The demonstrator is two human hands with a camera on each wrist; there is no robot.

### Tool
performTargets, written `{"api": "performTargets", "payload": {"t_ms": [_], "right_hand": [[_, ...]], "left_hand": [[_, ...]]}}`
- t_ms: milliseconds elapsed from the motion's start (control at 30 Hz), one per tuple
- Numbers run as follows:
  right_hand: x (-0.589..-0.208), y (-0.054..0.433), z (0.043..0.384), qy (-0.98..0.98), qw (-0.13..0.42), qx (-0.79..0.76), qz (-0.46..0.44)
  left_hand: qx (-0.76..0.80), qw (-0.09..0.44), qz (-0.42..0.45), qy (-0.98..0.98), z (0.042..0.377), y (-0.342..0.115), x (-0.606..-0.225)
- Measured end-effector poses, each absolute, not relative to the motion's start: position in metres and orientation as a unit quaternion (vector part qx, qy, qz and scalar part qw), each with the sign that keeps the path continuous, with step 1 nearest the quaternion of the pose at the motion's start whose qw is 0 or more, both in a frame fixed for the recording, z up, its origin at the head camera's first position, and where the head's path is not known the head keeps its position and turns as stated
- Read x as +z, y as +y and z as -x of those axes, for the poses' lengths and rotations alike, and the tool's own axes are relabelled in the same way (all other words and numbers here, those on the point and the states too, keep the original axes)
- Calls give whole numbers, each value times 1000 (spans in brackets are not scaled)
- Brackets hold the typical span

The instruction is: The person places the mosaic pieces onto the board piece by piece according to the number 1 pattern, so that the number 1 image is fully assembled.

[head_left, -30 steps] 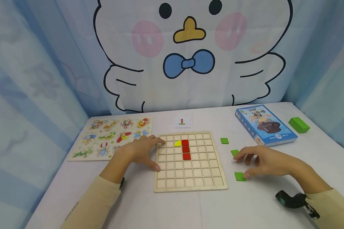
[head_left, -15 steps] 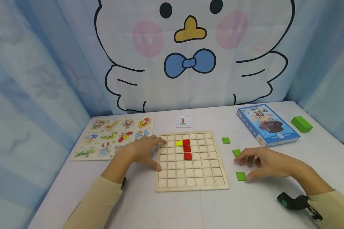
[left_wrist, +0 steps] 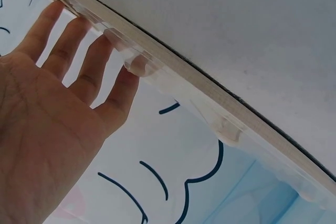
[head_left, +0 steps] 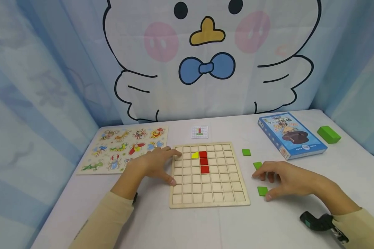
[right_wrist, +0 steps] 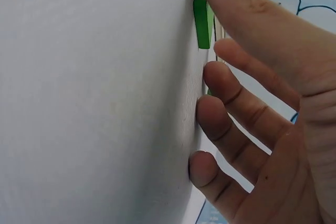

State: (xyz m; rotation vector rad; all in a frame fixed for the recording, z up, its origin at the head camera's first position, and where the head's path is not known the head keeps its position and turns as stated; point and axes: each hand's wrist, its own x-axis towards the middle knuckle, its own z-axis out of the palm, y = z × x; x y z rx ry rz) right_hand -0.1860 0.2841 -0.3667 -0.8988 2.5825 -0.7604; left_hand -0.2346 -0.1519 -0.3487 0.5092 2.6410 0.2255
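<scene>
A wooden grid board [head_left: 224, 187] lies in the middle of the head view. Set in its cells are three red squares [head_left: 204, 161] in a column and a yellow piece [head_left: 195, 155] beside the top one. My left hand [head_left: 149, 164] rests at the board's left edge, thumb and forefinger spread along it. To the right lie three green square tiles, a far one [head_left: 246, 152], a middle one [head_left: 257, 165] and a near one [head_left: 262, 191]. My right hand [head_left: 291, 178] is low over the table, fingers loosely bent; its thumb tip is right at the near tile, its fingers partly hiding the middle one.
An insect puzzle board [head_left: 112, 160] lies at the left, partly under the left hand's outline. Behind the grid board is a small pattern card [head_left: 199, 132]. A blue box [head_left: 291, 136] and a green block [head_left: 329, 134] stand at the back right. Curtains enclose the table.
My right hand has shifted slightly left and nearer, its thumb sliding down along the near green tile's corner. The left hand stays at the board's edge. The view has shifted a little.
</scene>
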Motion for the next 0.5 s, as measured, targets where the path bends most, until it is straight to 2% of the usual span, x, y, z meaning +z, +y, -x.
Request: {"api": "performTargets", "payload": {"t_ms": [267, 500], "right_hand": [[-367, 279, 187, 896, 174, -272, 306], [-368, 277, 187, 898, 153, -268, 313]], "left_hand": [[81, 221, -192, 953, 235, -154, -350], [81, 220, -187, 954, 234, -153, -348]]}}
